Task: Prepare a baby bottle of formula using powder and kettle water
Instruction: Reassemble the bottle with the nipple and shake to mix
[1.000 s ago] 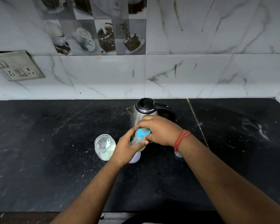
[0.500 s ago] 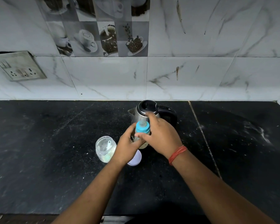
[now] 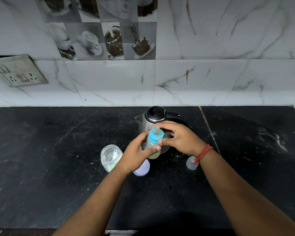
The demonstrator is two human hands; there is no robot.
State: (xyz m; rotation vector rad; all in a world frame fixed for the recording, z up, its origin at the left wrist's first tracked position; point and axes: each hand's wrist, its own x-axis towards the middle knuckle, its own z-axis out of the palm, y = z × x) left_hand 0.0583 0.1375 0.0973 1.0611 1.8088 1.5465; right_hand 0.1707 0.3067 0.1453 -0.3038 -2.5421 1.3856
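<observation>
A baby bottle (image 3: 154, 145) with a blue collar and a clear nipple is held over the black counter, with pale cloudy liquid inside. My left hand (image 3: 138, 154) grips the bottle's body from the left. My right hand (image 3: 180, 138) has its thumb and fingers around the blue collar. Directly behind the bottle stands the steel kettle (image 3: 153, 116) with a black lid and handle. An open clear jar (image 3: 110, 157) with powder and a scoop stands to the left.
A pale lilac lid (image 3: 142, 168) lies flat beside the jar, under my left wrist. A small clear cap (image 3: 191, 163) stands under my right wrist. The tiled wall (image 3: 211, 79) is close behind the kettle, with a socket plate (image 3: 20, 70) at the left.
My right hand has shifted from covering the nipple to gripping the blue collar at its side, so the nipple now shows. The bottle stays in my left hand.
</observation>
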